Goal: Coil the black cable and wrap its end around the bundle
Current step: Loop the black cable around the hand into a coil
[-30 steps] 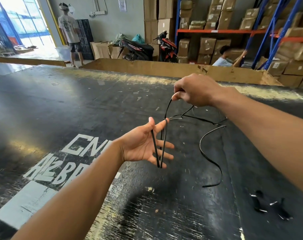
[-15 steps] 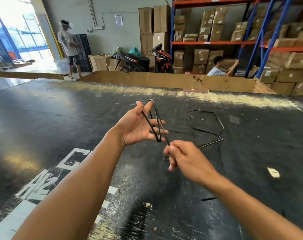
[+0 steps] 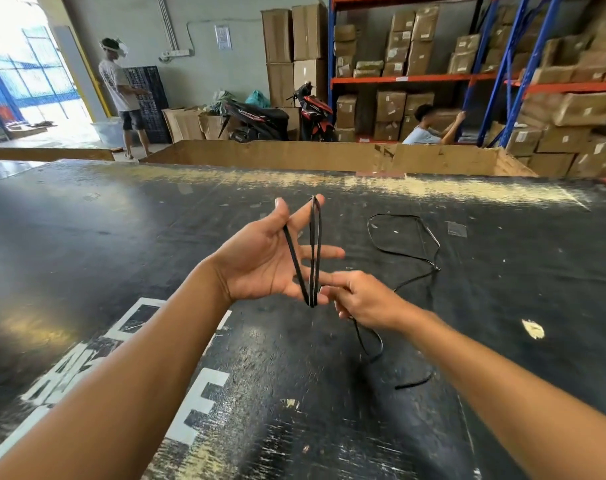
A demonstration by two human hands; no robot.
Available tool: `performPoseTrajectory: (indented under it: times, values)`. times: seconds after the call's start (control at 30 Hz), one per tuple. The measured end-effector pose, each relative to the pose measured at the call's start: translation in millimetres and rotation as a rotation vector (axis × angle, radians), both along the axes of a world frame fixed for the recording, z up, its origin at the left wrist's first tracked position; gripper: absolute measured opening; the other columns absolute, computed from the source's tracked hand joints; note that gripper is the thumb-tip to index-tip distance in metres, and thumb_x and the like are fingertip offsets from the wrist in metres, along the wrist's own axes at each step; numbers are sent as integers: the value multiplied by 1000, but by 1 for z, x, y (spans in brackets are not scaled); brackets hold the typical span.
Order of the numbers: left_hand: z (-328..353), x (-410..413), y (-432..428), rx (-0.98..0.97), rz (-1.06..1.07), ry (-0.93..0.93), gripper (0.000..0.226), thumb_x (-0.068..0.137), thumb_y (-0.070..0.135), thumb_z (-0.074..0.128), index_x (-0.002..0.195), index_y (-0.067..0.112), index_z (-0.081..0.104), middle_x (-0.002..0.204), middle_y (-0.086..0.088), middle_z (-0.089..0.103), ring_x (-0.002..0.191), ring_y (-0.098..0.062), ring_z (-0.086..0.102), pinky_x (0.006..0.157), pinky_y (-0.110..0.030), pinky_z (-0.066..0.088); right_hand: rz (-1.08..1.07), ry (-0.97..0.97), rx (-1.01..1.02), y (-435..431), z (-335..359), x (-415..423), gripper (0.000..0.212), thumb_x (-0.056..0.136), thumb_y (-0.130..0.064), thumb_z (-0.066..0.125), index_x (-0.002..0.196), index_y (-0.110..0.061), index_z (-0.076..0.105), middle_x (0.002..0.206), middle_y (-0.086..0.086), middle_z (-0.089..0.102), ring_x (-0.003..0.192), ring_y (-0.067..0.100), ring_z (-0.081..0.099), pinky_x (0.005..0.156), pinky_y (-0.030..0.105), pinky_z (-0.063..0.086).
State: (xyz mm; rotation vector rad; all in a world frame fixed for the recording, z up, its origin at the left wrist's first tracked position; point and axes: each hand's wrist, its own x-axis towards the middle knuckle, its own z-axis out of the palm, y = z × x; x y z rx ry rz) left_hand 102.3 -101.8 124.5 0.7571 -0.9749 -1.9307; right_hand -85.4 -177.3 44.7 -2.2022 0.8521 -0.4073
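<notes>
A thin black cable (image 3: 314,251) is looped lengthwise over my left hand (image 3: 263,261), which is held palm up with fingers spread; the loops run from a raised fingertip down to the lowest finger. My right hand (image 3: 364,299) sits just right of the loops' lower end, fingers pinched on the cable. From there the cable trails down behind my right wrist and away to a loose tangle (image 3: 403,244) lying on the table to the right.
The work surface is a large black table (image 3: 121,237) with white lettering at the lower left. Cardboard walls edge its far side. Two people, motorbikes and racks of cartons stand beyond. A pale scrap (image 3: 533,329) lies at right.
My right hand swept down from above the left hand, laying cable over the fingers, then came in close to the loops' lower end. The left hand rose and tilted upward.
</notes>
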Motion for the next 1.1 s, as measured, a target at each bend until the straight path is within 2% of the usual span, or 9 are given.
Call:
performPoseTrajectory:
  times: [0.07,0.13,0.23,0.4,0.57,0.77,0.97,1.03,1.1]
  values:
    - [-5,-1,2,10,-5,-14,55,91,70,23,140,53,41,153,-24,35,129,-55,44,95,-67,42,89,212,-174,-14,16,5,26,94,-21,48,75,-34,58,78,-9,64,80,20,64,69,31,45]
    - [-7,0,3,14,2,-16,55,91,70,23,140,54,40,152,-23,38,130,-54,43,95,-67,42,128,407,-302,-24,30,9,18,94,-22,46,87,-30,61,94,-7,67,91,26,63,73,34,46]
    - [-6,2,6,-8,-21,-15,56,90,70,23,141,54,38,152,-21,39,132,-54,40,96,-67,42,127,513,-458,-41,50,12,19,94,-19,46,102,-28,62,116,-2,69,106,25,64,86,39,50]
    - [-4,4,16,2,-96,-15,56,90,71,22,142,55,37,156,-18,34,134,-56,36,96,-68,40,33,543,-599,-72,89,4,26,91,-6,45,84,-31,50,92,-3,58,91,24,57,76,35,44]
    - [-16,-5,20,65,-128,-116,56,88,72,22,140,58,37,155,-16,35,133,-53,40,95,-67,41,23,509,-771,-81,123,5,21,95,-16,52,82,-31,56,86,-4,57,85,22,58,73,35,43]
    - [-36,-11,12,185,-121,-282,56,86,74,25,139,60,35,157,-14,30,131,-49,45,95,-66,43,41,547,-987,-75,157,6,14,97,-23,52,98,-28,65,89,-5,57,101,21,55,91,45,42]
    - [-40,8,-3,246,145,-345,50,89,74,20,129,59,46,153,-16,31,127,-53,46,101,-71,35,-48,622,-917,-56,176,-11,26,96,-43,49,102,-29,70,105,4,67,118,26,51,105,53,33]
    - [-35,15,-10,225,242,-345,50,91,72,17,127,54,47,138,-17,44,123,-54,48,101,-71,34,-20,561,-818,-41,175,-13,27,96,-42,50,78,-27,65,84,-6,61,99,20,56,101,49,35]
    - [-25,19,-19,175,341,-322,50,93,69,15,116,47,53,120,-18,52,119,-55,50,101,-71,34,-3,490,-671,-23,166,-13,34,96,-39,52,66,-26,56,70,-16,51,73,9,53,83,35,40]
